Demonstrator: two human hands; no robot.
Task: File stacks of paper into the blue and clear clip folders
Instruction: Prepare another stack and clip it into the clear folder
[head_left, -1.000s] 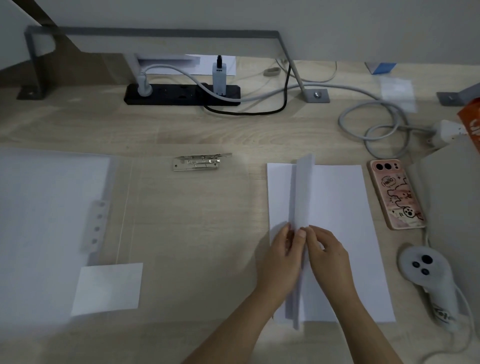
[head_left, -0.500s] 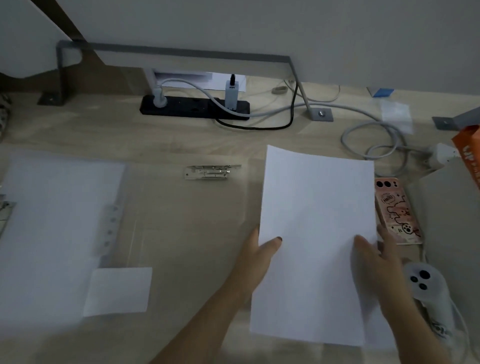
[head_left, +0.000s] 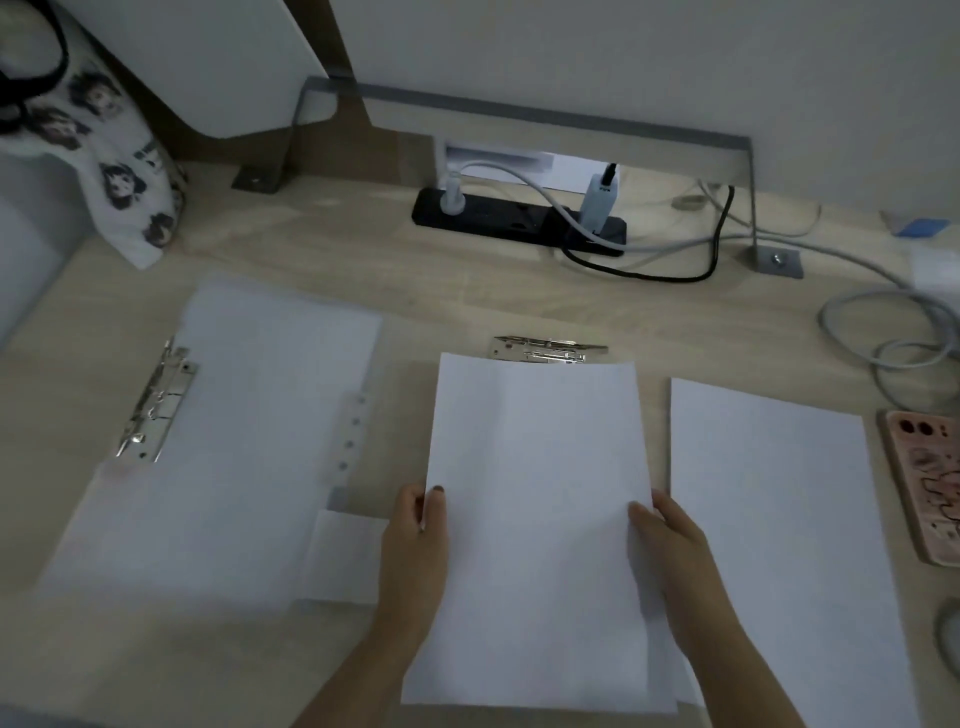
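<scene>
I grip a paper stack (head_left: 537, 493) by its side edges, left hand (head_left: 415, 525) and right hand (head_left: 670, 540) pinching it, thumbs on top. It hangs squared over the clear folder (head_left: 353, 441) on the desk (head_left: 363, 249), its top edge meeting the clip (head_left: 545, 349), apparently for clamping.

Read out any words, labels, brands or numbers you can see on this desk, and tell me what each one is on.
Nothing here reads clearly.
On the printed cloth bag: marks beside the cartoon faces, too blurred.
On the phone case: drawings only, blurred.
On the white charger: tiny mark, too small.
On the held sheet and the sheet beside it: no print visible.
</scene>
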